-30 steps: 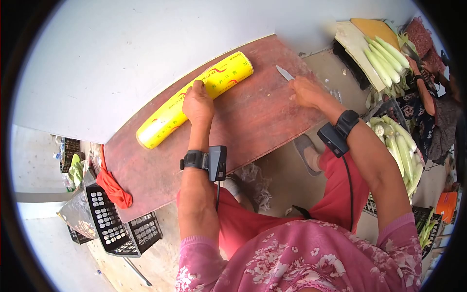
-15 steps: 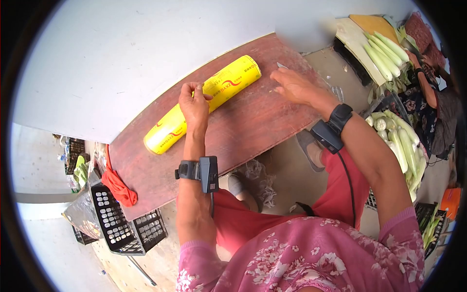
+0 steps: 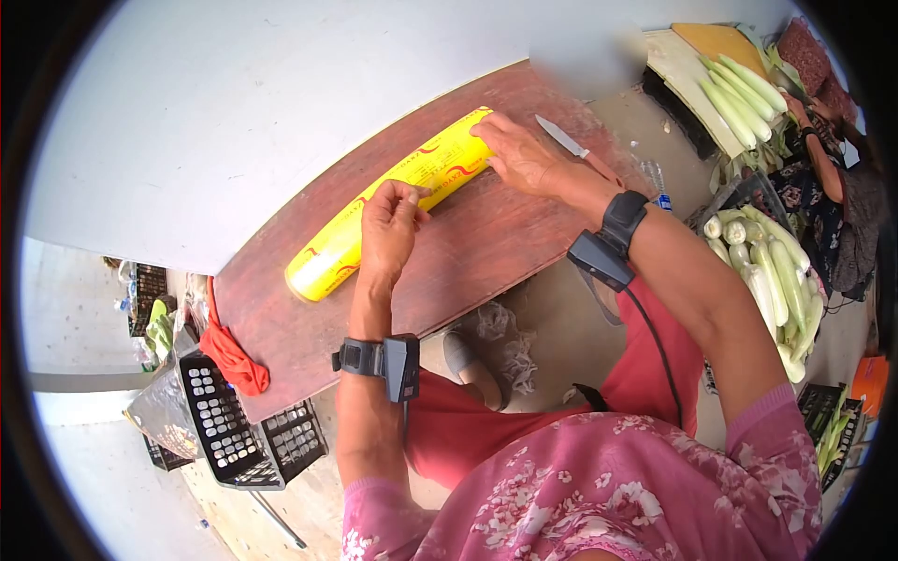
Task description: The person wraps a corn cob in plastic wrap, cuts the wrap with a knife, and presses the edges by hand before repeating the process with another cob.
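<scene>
Two bare hands work at a yellow printed roll [image 3: 412, 173], which lies aslant on the reddish table [image 3: 468, 252], close to its wall-side edge. Your left hand [image 3: 391, 222] is at the near side of the roll's middle, thumb and fingertips drawn together in a pinch; whether anything is caught between them cannot be told. Your right hand [image 3: 519, 154] touches the roll's right end, thumb and fingers bent and parted; whether it grips cannot be told. To the right of that hand, a knife [image 3: 569, 140] lies on the table, its blade pointing toward the wall. Just beyond the table's right edge, note a clear bottle [image 3: 660, 187]. At the table's left end hangs a red cloth [image 3: 234, 360], near a black crate [image 3: 220, 421]. Far right, pale green vegetables [image 3: 781, 276] are heaped near another person's arm [image 3: 821, 173].
</scene>
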`<state>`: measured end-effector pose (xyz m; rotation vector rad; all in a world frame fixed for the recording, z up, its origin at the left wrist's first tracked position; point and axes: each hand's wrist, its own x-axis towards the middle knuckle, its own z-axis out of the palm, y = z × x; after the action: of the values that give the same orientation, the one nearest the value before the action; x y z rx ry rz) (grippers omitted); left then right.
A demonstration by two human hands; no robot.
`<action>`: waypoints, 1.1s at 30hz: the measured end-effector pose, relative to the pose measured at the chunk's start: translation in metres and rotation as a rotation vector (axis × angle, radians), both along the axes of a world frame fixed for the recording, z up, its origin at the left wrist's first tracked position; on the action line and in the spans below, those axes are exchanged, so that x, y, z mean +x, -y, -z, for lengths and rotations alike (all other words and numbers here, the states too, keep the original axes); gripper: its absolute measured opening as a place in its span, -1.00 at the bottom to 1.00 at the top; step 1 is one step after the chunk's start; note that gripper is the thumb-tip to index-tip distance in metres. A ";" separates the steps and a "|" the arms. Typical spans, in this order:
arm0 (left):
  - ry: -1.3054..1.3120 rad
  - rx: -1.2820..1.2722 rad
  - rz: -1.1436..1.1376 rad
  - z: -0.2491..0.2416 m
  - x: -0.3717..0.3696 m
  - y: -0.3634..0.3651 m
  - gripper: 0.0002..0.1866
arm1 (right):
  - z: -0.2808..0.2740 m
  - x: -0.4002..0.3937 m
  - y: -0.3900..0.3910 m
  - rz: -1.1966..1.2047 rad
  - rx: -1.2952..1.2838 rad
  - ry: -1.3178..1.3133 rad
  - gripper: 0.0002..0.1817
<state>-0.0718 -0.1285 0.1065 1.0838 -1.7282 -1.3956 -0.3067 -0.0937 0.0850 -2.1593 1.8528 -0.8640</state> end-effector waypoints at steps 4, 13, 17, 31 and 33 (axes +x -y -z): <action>0.116 -0.015 0.153 0.007 0.012 -0.004 -0.90 | -0.004 0.010 0.003 0.043 0.070 -0.066 -0.51; 0.148 -0.016 0.268 0.006 0.021 -0.006 -0.93 | 0.006 0.011 0.014 0.011 0.038 0.001 -0.85; 0.149 0.024 0.303 0.008 0.021 -0.003 -0.93 | 0.011 0.005 0.018 -0.052 -0.017 0.014 -0.93; 0.155 0.249 0.303 0.007 0.031 0.020 -0.87 | 0.006 -0.019 0.002 -0.222 0.032 -0.166 -0.91; 0.167 0.265 0.324 0.006 0.029 0.019 -0.87 | 0.007 -0.021 0.002 -0.097 0.113 -0.090 -0.90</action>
<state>-0.0425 -0.1472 0.1004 1.1213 -1.9440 -1.8210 -0.3280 -0.0955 0.0783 -2.2310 1.7731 -0.6364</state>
